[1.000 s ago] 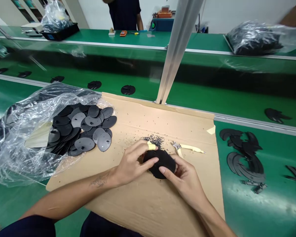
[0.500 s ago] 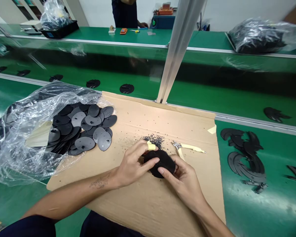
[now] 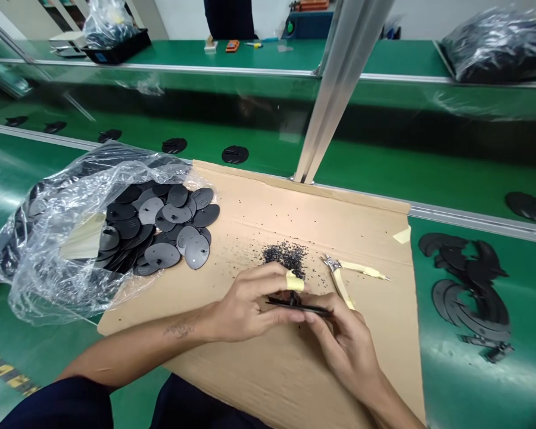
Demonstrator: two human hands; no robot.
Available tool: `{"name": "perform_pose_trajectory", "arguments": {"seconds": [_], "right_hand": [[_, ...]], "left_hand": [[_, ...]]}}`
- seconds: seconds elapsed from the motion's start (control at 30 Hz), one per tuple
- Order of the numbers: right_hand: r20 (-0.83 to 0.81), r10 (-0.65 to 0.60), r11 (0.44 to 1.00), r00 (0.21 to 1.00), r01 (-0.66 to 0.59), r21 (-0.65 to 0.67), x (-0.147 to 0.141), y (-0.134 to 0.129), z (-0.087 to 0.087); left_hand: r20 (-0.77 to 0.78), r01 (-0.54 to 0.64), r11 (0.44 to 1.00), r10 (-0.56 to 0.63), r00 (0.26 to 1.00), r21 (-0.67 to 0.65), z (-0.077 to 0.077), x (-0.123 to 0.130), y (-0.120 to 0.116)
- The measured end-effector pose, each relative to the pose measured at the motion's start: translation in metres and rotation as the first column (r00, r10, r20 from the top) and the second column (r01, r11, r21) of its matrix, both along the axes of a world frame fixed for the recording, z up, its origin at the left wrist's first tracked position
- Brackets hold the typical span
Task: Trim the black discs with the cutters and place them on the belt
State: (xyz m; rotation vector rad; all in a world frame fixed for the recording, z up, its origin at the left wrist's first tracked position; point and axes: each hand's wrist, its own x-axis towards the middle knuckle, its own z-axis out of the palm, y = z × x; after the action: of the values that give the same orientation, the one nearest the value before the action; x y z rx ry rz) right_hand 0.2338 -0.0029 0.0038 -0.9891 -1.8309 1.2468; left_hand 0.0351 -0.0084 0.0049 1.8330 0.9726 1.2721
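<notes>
Both hands grip one thin black oval plastic disc (image 3: 301,307), now seen nearly edge-on above the cardboard. My left hand (image 3: 254,301), with yellow tape round a fingertip, pinches its left part, thumb along the near side. Its right end is held between the thumb and fingers of my right hand (image 3: 351,339). A small dark stub shows on the disc's far side, partly hidden by the fingers. Just beyond lies a heap of tiny black plastic scraps (image 3: 286,255). Side cutters (image 3: 339,271) with yellow-wrapped handles rest spread on the cardboard, right of the heap.
A clear plastic bag (image 3: 62,238) spills many black oval discs (image 3: 161,255) at the left of the cardboard sheet (image 3: 250,369). Curved black parts (image 3: 469,292) lie on the green table at right. A metal post (image 3: 335,101) rises behind the cardboard. Across the bench stands another person (image 3: 228,18).
The disc has been tilted from showing its broad face to nearly edge-on. Both hands still hold it. The camera view has shifted slightly, and the cutters lie where they were.
</notes>
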Motion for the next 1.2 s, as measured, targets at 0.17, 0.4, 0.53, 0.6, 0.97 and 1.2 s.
{"name": "perform_pose_trajectory", "arguments": {"seconds": [0.17,0.4,0.53,0.6,0.97,1.2], "right_hand": [[0.012,0.035,0.997,0.999,-0.035,0.074,0.0029,-0.0033,-0.0037],[-0.024,0.072,0.992,0.997,-0.070,0.101,0.0006,-0.0021,-0.0070],[-0.020,0.076,0.995,0.997,-0.075,0.068,0.0012,-0.0022,-0.0075],[-0.012,0.065,0.996,0.998,-0.064,0.064,0.0020,-0.0027,-0.0073],[0.036,0.099,0.985,0.994,-0.103,0.137,0.0013,0.0006,-0.0043],[-0.063,0.089,0.978,0.994,-0.075,0.195,-0.0015,0.0021,-0.0035]], "left_hand": [[0.011,0.091,0.995,-0.091,0.996,0.047,0.0073,-0.0046,0.0012],[-0.121,0.162,0.983,-0.150,0.981,0.089,0.0059,-0.0093,0.0014],[-0.128,0.126,0.985,-0.110,0.986,0.119,0.0060,-0.0084,0.0004],[-0.120,0.104,0.986,-0.089,0.989,0.127,0.0065,-0.0080,0.0002],[-0.124,0.127,0.983,-0.111,0.986,0.131,0.0049,-0.0084,-0.0002],[-0.028,0.185,0.981,-0.184,0.983,0.053,0.0063,-0.0075,0.0017]]}}
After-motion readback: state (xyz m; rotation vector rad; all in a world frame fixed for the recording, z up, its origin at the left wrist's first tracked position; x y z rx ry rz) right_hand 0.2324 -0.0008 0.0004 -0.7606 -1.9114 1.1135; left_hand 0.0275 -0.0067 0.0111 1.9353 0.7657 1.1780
